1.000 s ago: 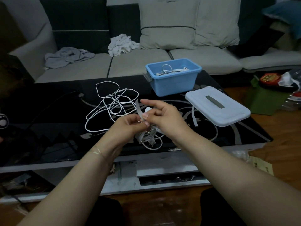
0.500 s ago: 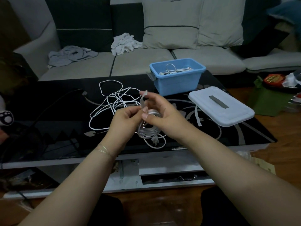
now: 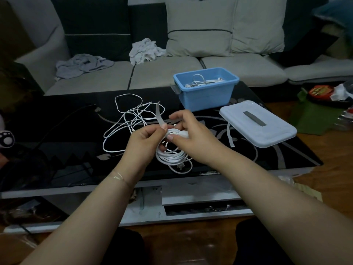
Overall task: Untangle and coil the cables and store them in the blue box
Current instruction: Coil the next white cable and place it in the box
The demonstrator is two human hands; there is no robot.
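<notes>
A loose tangle of thin white cable [image 3: 131,119] lies at left on the black glass table [image 3: 57,131]; the left hand [image 3: 145,142] pinches a grey strap [image 3: 159,117], seemingly to bind the white coiled cable [image 3: 172,155] gripped by the right hand [image 3: 191,136]; the open blue plastic box [image 3: 206,92] sits beyond, nearer the right hand.

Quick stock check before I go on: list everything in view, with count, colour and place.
coiled cable: one, white, held above the table's near edge
grey strap: one, sticking up from the coil
tangled cable: one heap, white, mid-table
blue box: one, far side, white cables inside
lid: one, white, right of box
loose strap: one, grey, by lid
black cable: one, table's left
table: one, black glass
sofa: one, grey, behind the table
cloths: two, grey and white, on the sofa
left hand: pinches strap
right hand: holds coil
</notes>
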